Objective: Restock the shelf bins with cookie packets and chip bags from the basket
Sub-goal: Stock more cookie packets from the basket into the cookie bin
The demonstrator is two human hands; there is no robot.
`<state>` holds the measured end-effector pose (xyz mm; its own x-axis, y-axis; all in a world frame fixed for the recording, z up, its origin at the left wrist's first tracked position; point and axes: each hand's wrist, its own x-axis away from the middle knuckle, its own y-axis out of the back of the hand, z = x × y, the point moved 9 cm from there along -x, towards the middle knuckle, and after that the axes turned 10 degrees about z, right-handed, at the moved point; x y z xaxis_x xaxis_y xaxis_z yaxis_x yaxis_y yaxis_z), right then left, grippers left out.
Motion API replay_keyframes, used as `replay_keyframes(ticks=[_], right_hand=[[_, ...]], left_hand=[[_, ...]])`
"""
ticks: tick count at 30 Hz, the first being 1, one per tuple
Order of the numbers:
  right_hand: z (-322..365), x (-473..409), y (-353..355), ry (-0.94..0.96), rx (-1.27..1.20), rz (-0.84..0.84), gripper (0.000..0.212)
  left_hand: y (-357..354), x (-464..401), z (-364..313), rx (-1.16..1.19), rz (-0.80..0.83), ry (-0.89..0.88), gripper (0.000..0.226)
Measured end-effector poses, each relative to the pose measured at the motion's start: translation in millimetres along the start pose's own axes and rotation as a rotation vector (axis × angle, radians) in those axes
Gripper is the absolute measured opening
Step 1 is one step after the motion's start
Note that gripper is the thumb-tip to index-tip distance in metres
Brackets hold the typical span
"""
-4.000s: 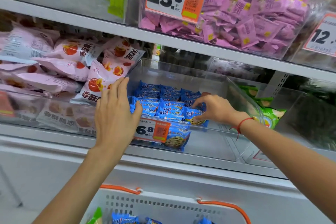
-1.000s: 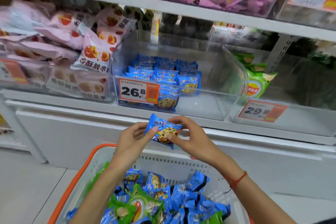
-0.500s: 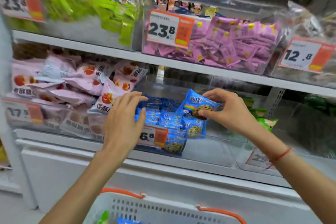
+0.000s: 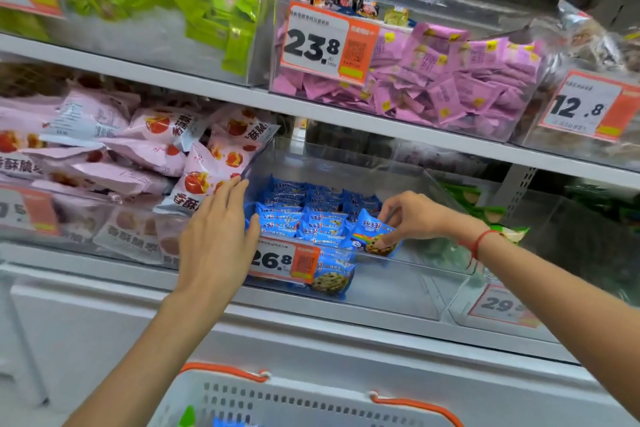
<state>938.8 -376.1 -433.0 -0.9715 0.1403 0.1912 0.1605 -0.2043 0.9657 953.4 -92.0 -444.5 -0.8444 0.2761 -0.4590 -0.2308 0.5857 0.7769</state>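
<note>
Step in hand: a blue cookie packet (image 4: 375, 236) is being set into the clear shelf bin (image 4: 398, 288), at the 3 o'clock end of the front row of stacked blue packets (image 4: 304, 215).
Right hand (image 4: 412, 217): the packet is pinched between thumb and fingertips, just above the bin's front lip.
Left hand (image 4: 216, 239): spread flat, fingers straight, laid against the bin's 9 o'clock corner beside the pink bags (image 4: 207, 170); nothing is held.
How it is best done: the packet should be lowered face-up until it rests beside its neighbours, then released; the bin should be kept steadied so the row is not pushed back.
Risk: the packet may slide onto the bare floor of the bin toward 3 o'clock.
Basket (image 4: 311, 402): only the rim is seen at 6 o'clock; its contents are mostly hidden, so the remaining stock cannot be judged.
Change from half a second ago: the packet, then held high over the row, has been brought down to row level; the left hand is unmoved.
</note>
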Motion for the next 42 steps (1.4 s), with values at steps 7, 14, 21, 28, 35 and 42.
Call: replay_keyframes(ticks=[7,14,21,28,35,42], right_hand=[[-1.1,3.3,-3.1,-0.084,0.259,-0.005,0.034],[24.2,-10.2,-18.9,0.072,0.419,-0.177,0.038],[28.9,-20.6,-34.0,0.205,0.271,-0.089,0.031],[24.0,-23.5,-32.4,0.195,0.165,-0.027,0.034],[18.7,-18.7,-34.2,0.140,0.084,0.080,0.042],[13.8,30.0,-5.6,0.216,-0.199,-0.178,0.037]], left_hand=[[-3.4,1.1,1.4,0.000,-0.003,0.003,0.050],[-4.3,2.6,2.4,0.008,-0.023,0.002,0.044],[-5.7,3.3,3.6,0.023,-0.043,-0.008,0.045],[-6.4,4.0,4.4,0.033,-0.050,-0.015,0.045],[-9.4,3.7,3.6,0.023,-0.024,-0.022,0.045],[13.7,25.1,-15.0,0.177,-0.153,-0.104,0.043]])
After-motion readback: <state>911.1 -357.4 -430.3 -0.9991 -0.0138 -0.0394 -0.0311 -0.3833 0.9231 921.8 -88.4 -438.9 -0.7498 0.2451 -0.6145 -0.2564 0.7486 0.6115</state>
